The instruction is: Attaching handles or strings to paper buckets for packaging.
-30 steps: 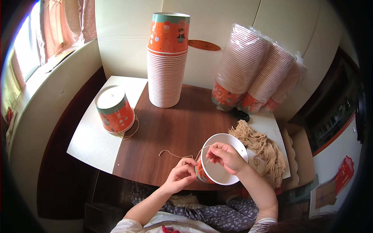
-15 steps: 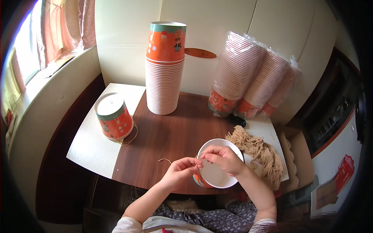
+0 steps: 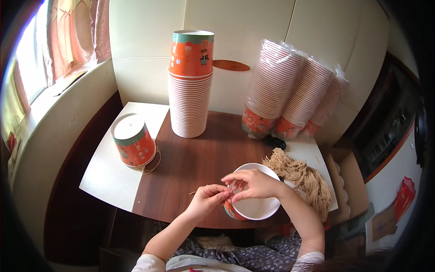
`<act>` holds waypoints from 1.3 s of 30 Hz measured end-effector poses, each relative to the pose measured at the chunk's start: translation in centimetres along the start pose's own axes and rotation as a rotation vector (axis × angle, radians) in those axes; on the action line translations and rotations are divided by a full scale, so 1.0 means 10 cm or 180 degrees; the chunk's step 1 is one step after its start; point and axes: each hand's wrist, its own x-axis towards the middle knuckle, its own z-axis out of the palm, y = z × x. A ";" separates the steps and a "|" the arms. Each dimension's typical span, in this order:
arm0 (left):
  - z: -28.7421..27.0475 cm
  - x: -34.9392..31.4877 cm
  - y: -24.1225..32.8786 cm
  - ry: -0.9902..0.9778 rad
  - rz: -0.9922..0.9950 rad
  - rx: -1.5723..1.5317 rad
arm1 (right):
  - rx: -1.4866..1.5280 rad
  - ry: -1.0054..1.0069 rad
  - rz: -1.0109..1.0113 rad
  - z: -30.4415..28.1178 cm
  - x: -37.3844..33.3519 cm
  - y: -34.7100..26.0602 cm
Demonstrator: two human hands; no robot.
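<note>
An orange paper bucket with a white inside stands near the table's front edge, its mouth facing up towards me. At its left rim my left hand pinches a thin beige string, whose short end sticks out to the left. My right hand hovers over the bucket's mouth, fingers curved and apart, thumb close to the left fingertips. Whether the right fingers touch the string is too small to see. A skein of beige strings lies just right of the bucket.
An upside-down orange bucket with a string loop stands at the left. Behind is a tall stack of nested buckets; bagged stacks stand at the back right by a black object. A cardboard box sits beyond the table's right edge.
My right hand has gone from a pinch at the string to spread fingers, shifting slightly left. My left hand still pinches; the string end at its left shows shorter.
</note>
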 end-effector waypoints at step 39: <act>-0.12 -0.04 0.00 -0.0067 -0.0235 -0.0729 | -0.0647 0.0930 -0.0407 0.38 -0.28 -0.02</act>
